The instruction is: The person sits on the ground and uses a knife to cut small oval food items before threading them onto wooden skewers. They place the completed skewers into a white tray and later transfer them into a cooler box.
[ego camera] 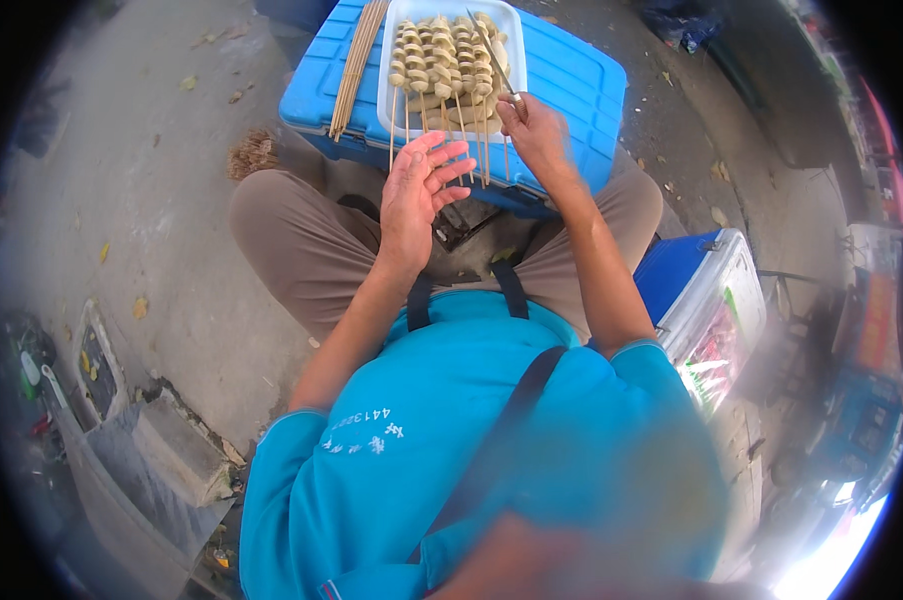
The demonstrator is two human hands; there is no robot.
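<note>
A white plastic tray (521, 45) rests on a blue lidded box between my knees. Spiral-cut, pale sausage-like food pieces (442, 56) on wooden skewers lie side by side in it, their bare stick ends reaching over the near rim. Uncut pieces (475, 120) of the same food show beneath them and at the right. My right hand (534, 131) grips a knife (494, 60) by its handle, the blade slanting up and left over the tray's right side. My left hand (427, 176), palm turned up and fingers apart, is at the stick ends; whether it touches them I cannot tell. A bundle of bare wooden skewers (357, 71) lies left of the tray.
The blue box (571, 67) has a ridged lid. Another bundle of thin sticks (252, 154) stands on the ground by my left knee. A blue and white cooler box (680, 277) is beside my right thigh. Concrete blocks (177, 450) lie at the lower left.
</note>
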